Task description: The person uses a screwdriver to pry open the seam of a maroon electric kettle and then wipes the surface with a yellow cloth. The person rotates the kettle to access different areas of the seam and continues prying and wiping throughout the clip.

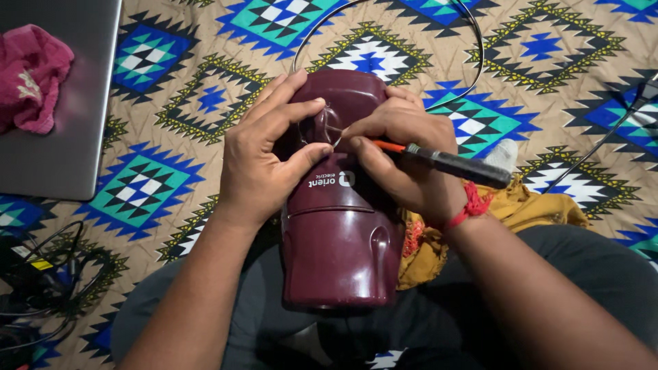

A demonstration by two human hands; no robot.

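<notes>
bare patterned cloth above left, laptop far left, cable looping behind

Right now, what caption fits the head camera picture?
Left hand steadies a maroon appliance while right hand works a screwdriver into it.

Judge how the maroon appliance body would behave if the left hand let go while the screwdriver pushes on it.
The maroon appliance body looks like stiff, glossy plastic, probably slippery. It lies on its rounded side across the lap, so it could roll once the left hand lets go. The screwdriver push would likely shift it.

Maroon appliance body; screwdriver black with orange shaft; blanket tan, blue-teal-black diamond pattern; pink cloth; grey laptop.
</notes>
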